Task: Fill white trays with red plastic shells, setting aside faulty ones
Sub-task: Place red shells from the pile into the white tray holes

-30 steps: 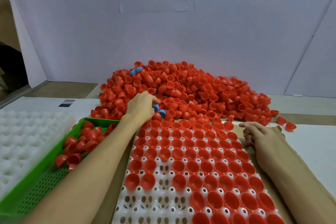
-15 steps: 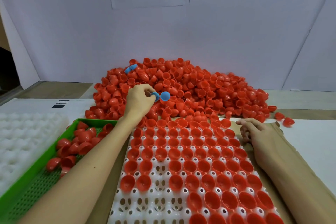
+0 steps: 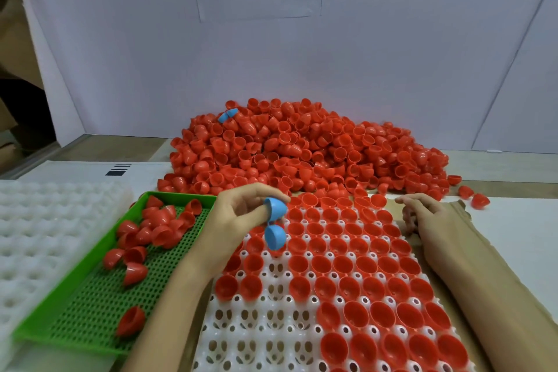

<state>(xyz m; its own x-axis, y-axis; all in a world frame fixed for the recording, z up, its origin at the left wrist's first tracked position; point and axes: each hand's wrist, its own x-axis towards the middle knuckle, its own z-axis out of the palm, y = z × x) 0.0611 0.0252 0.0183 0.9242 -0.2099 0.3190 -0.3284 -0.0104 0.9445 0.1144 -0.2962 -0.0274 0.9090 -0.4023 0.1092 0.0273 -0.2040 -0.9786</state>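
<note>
Shells [image 3: 274,237], blue pair, pinched in L hand [image 3: 237,216].

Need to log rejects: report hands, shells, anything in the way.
Left hand pinches blue shells over white tray. Right hand rests beside it, holding nothing. Near pockets unfilled. Nothing blocks green tray.

Two arms in frame, both bare right to the picture's lower edge. The left hand [image 3: 238,214], centre-left, is uncovered, with slim fingers. The left forearm [image 3: 181,296] is lean, skin showing throughout. The right hand [image 3: 428,214], right of centre, is likewise uncovered. The right forearm [image 3: 489,296] is bare to the lower right corner. Nails too small to judge.
</note>
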